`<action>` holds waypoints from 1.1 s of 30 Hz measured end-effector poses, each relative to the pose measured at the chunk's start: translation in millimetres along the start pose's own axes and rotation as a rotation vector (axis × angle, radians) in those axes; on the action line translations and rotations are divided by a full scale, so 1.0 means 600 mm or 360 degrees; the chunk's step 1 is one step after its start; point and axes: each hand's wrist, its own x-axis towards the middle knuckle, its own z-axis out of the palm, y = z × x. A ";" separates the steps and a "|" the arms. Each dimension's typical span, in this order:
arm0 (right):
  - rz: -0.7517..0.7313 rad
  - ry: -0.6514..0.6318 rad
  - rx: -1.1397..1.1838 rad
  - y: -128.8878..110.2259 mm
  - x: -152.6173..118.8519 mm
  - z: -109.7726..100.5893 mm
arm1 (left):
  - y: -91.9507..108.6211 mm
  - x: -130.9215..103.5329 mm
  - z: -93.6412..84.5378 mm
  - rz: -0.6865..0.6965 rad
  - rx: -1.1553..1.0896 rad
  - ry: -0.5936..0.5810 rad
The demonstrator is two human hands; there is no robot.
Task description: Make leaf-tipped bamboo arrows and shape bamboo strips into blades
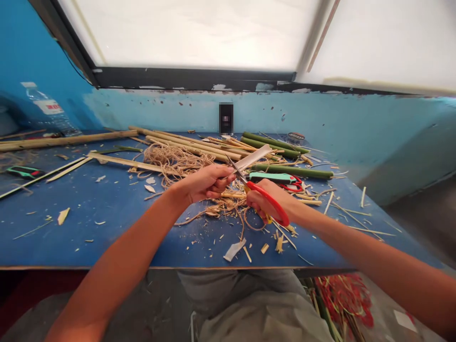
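My left hand [212, 182] is closed, with thumb and fingers pinching a pale flat strip [254, 156] that slants up to the right. Red-handled scissors [273, 206] are gripped in my right hand [276, 192]. Their blades point up and left, right beside the fingertips of my left hand, and cross the near end of the strip. Whether they cut into it I cannot tell. Behind my left wrist lies a tangled heap of brown twine [173, 159]. A turquoise-handled cutter [272, 178] rests just behind my right hand.
Peeled bamboo poles [199, 145] and green bamboo lengths [295, 171] lie along the back of the blue table [121, 228]. At left are another turquoise-and-black cutter [25, 172] and a plastic bottle [50, 107]. Shavings and offcuts are scattered about. Red strands [345, 294] lie below at right.
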 end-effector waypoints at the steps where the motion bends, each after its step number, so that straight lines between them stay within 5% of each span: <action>1: -0.0013 -0.0028 0.0022 -0.005 -0.005 -0.004 | 0.000 -0.002 0.002 0.0035 0.0031 0.0026; 8: -0.0270 -0.0276 0.0133 -0.053 -0.042 -0.052 | 0.009 -0.016 0.015 0.0339 0.0155 0.0124; 12: -0.0245 0.0054 -0.0264 -0.072 -0.043 -0.070 | 0.008 -0.016 0.029 0.0546 0.0171 0.0214; 15: -0.0251 0.0032 -0.0295 -0.082 -0.043 -0.074 | 0.008 -0.012 0.038 0.0734 0.0193 0.0415; 23: -0.0230 0.0000 -0.0473 -0.031 -0.047 -0.090 | 0.054 -0.044 -0.063 0.1251 0.0205 0.1233; 25: -0.0201 0.0124 -0.0716 -0.025 -0.027 -0.091 | 0.060 -0.055 -0.068 0.1355 0.0361 0.1376; 29: -0.0367 0.0353 -0.1250 -0.060 0.055 -0.059 | 0.074 -0.089 -0.028 0.1544 0.0699 0.1514; 33: -0.0576 0.0157 -0.1216 -0.147 0.162 0.024 | 0.094 -0.144 -0.004 0.1538 0.1109 0.1510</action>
